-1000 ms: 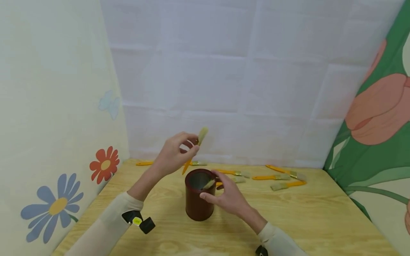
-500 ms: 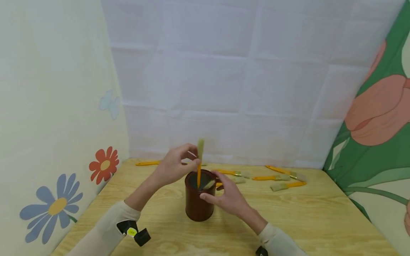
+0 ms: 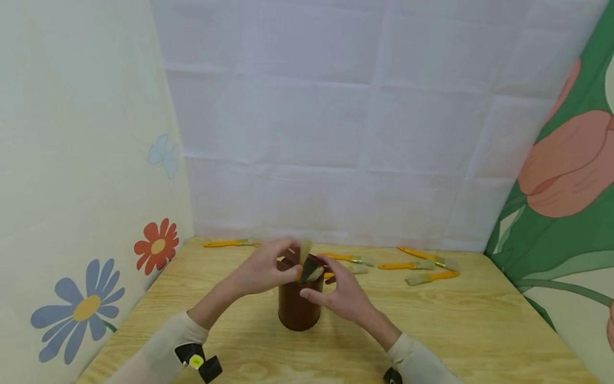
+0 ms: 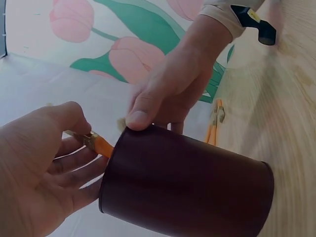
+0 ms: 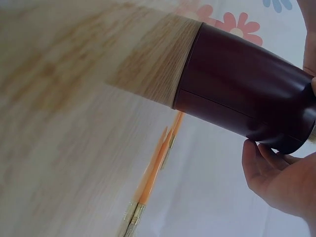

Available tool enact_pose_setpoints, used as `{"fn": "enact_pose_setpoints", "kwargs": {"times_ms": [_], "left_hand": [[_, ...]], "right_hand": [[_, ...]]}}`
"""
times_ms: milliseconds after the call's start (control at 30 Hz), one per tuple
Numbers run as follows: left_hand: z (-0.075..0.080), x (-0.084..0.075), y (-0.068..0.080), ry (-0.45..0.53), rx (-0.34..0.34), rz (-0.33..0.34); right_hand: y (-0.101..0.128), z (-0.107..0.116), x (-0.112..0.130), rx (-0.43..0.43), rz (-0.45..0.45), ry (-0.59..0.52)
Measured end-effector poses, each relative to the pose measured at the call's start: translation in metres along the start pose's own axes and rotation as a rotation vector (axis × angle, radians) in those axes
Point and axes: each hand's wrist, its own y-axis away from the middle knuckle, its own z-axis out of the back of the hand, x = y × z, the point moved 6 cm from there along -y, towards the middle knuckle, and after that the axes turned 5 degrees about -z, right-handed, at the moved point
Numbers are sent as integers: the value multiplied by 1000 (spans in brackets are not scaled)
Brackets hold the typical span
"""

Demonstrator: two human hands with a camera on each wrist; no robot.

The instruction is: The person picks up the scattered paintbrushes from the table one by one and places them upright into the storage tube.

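Observation:
A dark red-brown cylindrical cup (image 3: 298, 312) stands upright on the wooden table. My left hand (image 3: 266, 269) is at its mouth, thumb and fingers pinching a paintbrush (image 4: 102, 146) near its metal band. The brush's orange handle points down into the cup, and its pale bristles (image 3: 305, 247) stick up, blurred. My right hand (image 3: 344, 296) holds the cup's rim from the right, its thumb on the near side and fingers (image 5: 251, 160) on the far side. Bristles of another paintbrush (image 3: 315, 274) show inside the rim near the right hand. The lower handles are hidden by the cup wall.
Several paintbrushes with orange handles lie along the table's back: one brush (image 3: 225, 244) at the left, one (image 3: 347, 259) behind the cup, others such as a brush (image 3: 405, 266) to the right. A white cloth wall (image 3: 336, 133) rises behind, flowered panels at both sides.
The left hand has brought the paintbrush from above and left of the cup over its mouth, then lowered it handle first inside. The right hand and cup have stayed in place.

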Motion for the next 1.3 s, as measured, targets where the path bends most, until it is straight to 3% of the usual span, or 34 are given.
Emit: {"fn": "enact_pose_setpoints", "kwargs": {"times_ms": [200,367,600,867,1100,1300], "left_hand": [[-9,1,3,-161,84,-22],[-13,0,3,-169,132,-28],[-13,2,3,-163,137,4],[-2,7,2,-164,63,-5],[26,11,-3,-249,-33,-45],[49,29,-5,-336,-111,-51]], "right_hand": [[0,0,-1,13,-16,7],[0,-1,-1,25,-8,-1],[0,0,-1,13,-15,14],[0,1,-1,0,-1,14],[0,1,-1,-12,1,16],[2,1,-1,-11,-29,13]]}}
